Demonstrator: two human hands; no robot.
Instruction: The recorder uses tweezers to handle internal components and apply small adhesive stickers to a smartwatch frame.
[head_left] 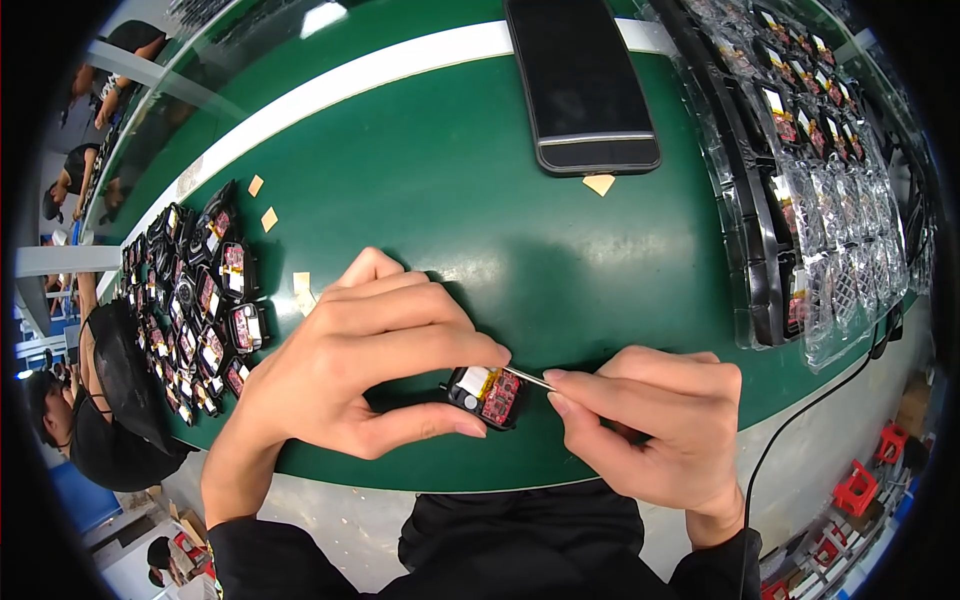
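Between the thumb and index finger of my left hand (345,355) is a small open black device housing (500,400), close to the table's near edge. Inside it show a red circuit board, a white part, yellow tape and a round silvery part. My right hand (655,425) pinches a slim metal tool, apparently tweezers (530,378), by its shaft. The tool's tip reaches the housing's upper edge, right beside my left index fingertip. Most of the tool's rear end is hidden in my right hand.
Many similar open housings (205,290) lie heaped at the left. A large dark phone-like device (582,90) lies at the far side. Stacked clear plastic trays (850,220) of housings stand right. Small yellowish paper pieces (269,219) dot the green table (430,170). Other people sit at left.
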